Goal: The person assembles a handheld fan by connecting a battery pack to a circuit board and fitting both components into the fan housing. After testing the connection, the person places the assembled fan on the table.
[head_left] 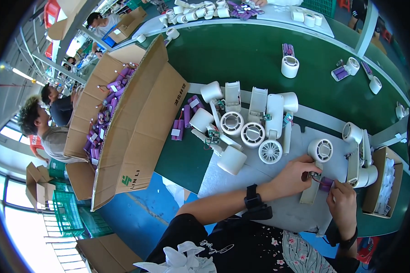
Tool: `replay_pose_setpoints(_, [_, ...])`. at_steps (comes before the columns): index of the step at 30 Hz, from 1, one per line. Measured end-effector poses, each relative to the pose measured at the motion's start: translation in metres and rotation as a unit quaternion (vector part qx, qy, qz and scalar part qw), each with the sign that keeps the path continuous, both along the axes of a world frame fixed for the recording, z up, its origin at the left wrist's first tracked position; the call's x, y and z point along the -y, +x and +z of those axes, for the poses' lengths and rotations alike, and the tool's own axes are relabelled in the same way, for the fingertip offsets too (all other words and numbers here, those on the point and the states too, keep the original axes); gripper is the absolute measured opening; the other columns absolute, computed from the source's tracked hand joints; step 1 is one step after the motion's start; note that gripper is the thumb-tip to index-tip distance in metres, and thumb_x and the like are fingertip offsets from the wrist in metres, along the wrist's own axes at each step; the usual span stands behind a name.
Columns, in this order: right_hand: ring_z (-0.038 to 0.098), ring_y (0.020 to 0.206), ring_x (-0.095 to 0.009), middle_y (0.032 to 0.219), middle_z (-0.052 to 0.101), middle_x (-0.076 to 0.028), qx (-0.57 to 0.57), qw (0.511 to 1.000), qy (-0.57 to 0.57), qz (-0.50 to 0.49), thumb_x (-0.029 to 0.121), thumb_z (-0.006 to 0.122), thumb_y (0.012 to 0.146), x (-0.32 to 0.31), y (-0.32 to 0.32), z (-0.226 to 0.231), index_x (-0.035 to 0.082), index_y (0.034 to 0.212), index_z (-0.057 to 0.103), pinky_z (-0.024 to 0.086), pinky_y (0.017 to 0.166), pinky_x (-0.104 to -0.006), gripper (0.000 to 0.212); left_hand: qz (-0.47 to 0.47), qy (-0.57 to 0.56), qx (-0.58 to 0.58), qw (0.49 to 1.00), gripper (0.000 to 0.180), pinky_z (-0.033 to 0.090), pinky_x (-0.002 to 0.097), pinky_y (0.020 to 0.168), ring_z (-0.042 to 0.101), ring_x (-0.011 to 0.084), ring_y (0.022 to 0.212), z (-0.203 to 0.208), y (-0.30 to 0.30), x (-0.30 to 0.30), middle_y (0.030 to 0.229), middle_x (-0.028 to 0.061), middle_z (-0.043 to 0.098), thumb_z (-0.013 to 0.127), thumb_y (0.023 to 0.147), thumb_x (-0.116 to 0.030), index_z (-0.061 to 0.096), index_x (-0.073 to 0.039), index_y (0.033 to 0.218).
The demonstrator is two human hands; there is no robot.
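Observation:
On the grey work mat [278,204] lies a white handheld fan housing [320,150], its round vented head pointing away and its opened handle toward me. My left hand [295,178] is closed at the neck of the housing, its fingertips pinching a small circuit board [312,174] with thin wires. My right hand [342,200] grips a purple battery pack [326,184] between thumb and fingers, just right of the handle. Left of my left hand stand several white fan housings [253,134], some with green circuit boards [212,136] hanging out on wires.
A large cardboard box [141,123] full of purple battery packs [105,113] stands at the left; more packs [178,129] lie beside it. At right are other housings [352,132] and a small box of white parts [387,182]. Beyond, a green conveyor belt [241,50] carries fan units [290,67].

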State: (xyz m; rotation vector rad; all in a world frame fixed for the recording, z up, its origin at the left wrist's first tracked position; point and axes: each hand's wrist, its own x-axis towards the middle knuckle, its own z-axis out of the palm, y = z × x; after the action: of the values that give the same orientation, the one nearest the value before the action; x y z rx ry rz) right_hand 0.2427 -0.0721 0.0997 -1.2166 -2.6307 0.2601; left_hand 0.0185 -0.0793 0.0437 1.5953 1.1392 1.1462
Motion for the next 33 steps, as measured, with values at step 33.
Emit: replay_pose_setpoints(33, [0.059, 0.075, -0.039, 0.082, 0.058, -0.019, -0.007, 0.97, -0.228, -0.079, 0.005, 0.06, 0.083, -0.09, 0.021, 0.077, 0.001, 0.09, 0.056, 0.048, 0.067, -0.0429, 0.009, -0.013, -0.08, -0.019, 0.997, 0.034, 0.052, 0.0239, 0.069, 0.064, 0.0129, 0.079, -0.01, 0.002, -0.029, 0.114, 0.0094, 0.063, 0.064, 0.076, 0.004, 0.071, -0.007, 0.107])
